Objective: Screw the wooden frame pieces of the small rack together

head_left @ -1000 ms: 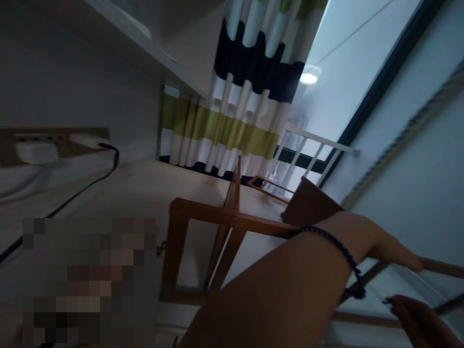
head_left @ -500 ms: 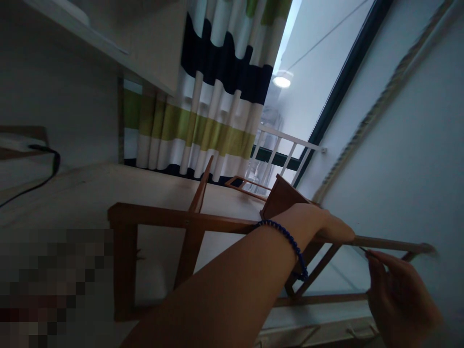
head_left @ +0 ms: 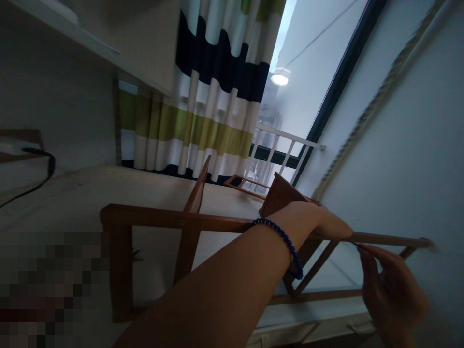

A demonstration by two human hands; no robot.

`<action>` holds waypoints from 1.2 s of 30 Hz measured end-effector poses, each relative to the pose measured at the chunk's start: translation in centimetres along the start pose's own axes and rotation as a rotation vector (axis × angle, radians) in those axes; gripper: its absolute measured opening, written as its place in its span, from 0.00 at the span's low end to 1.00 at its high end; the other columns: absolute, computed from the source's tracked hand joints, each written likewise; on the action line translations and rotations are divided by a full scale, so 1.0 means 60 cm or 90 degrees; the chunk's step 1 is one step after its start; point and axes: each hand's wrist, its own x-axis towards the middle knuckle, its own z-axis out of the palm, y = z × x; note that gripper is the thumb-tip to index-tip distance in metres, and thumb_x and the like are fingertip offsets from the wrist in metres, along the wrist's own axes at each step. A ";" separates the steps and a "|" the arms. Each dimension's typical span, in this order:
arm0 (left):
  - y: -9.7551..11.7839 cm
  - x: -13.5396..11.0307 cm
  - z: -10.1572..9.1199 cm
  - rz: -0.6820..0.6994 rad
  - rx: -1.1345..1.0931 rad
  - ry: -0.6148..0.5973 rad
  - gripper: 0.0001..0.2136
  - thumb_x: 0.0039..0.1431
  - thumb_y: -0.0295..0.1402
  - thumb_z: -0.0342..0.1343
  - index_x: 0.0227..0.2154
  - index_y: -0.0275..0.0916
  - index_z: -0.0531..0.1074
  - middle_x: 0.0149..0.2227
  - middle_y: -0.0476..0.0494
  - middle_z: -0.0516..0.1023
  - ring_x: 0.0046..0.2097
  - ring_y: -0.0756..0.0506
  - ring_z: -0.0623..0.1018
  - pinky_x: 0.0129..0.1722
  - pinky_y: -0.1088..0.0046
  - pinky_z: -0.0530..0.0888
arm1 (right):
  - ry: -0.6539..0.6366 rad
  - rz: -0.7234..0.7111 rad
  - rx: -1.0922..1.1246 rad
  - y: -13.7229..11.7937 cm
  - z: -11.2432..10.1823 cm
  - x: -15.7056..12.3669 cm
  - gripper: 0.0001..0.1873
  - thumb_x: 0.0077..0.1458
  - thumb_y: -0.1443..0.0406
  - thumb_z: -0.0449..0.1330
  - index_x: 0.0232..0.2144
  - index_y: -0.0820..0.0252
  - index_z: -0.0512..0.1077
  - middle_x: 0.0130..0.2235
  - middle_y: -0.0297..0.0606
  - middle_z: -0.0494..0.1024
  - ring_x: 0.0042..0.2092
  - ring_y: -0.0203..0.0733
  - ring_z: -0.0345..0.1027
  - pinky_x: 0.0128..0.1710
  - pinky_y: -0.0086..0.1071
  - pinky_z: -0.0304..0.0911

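A brown wooden folding frame (head_left: 159, 218) stands tilted across the middle of the view. My left hand (head_left: 313, 221), with a blue bead bracelet (head_left: 290, 246) on the wrist, is wrapped over the frame's long top rail (head_left: 391, 239). My right hand (head_left: 393, 295) is at the lower right, just under that rail. Its fingers are pinched together on something thin and dark that I cannot make out, and the fingertips almost touch my left thumb.
A curtain (head_left: 213, 101) striped in green, white and navy hangs behind the frame. A white railing (head_left: 286, 150) and a window with a reflected lamp (head_left: 279, 79) lie beyond. A black cable (head_left: 39, 174) runs at the left. A pale wall (head_left: 416, 145) fills the right, and a shelf (head_left: 119, 43) overhangs the upper left.
The view has swung, so the frame sits further left. My right hand rose from the bottom corner to the rail and pinched near my left hand, which slid onto the rail.
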 end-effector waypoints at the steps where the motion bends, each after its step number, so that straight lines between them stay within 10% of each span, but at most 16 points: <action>1: 0.000 0.000 0.000 0.005 0.007 0.000 0.20 0.53 0.33 0.38 0.44 0.30 0.68 0.48 0.32 0.69 0.48 0.38 0.70 0.45 0.59 0.66 | 0.000 -0.005 0.011 -0.001 0.000 0.001 0.05 0.57 0.65 0.57 0.37 0.59 0.70 0.34 0.36 0.72 0.35 0.41 0.67 0.35 0.32 0.59; 26: 0.000 -0.004 -0.003 0.031 0.052 -0.009 0.19 0.54 0.33 0.37 0.42 0.31 0.68 0.48 0.32 0.68 0.47 0.38 0.69 0.44 0.60 0.66 | -0.026 -0.007 0.024 -0.003 -0.006 -0.003 0.08 0.56 0.60 0.57 0.36 0.59 0.71 0.34 0.34 0.73 0.32 0.37 0.67 0.33 0.28 0.61; 36: -0.003 0.001 -0.003 0.031 0.055 -0.019 0.19 0.53 0.33 0.38 0.40 0.30 0.68 0.45 0.30 0.70 0.45 0.37 0.71 0.40 0.60 0.67 | -0.132 0.306 0.139 -0.034 -0.023 0.000 0.17 0.46 0.52 0.62 0.35 0.56 0.73 0.33 0.35 0.77 0.37 0.45 0.71 0.38 0.31 0.67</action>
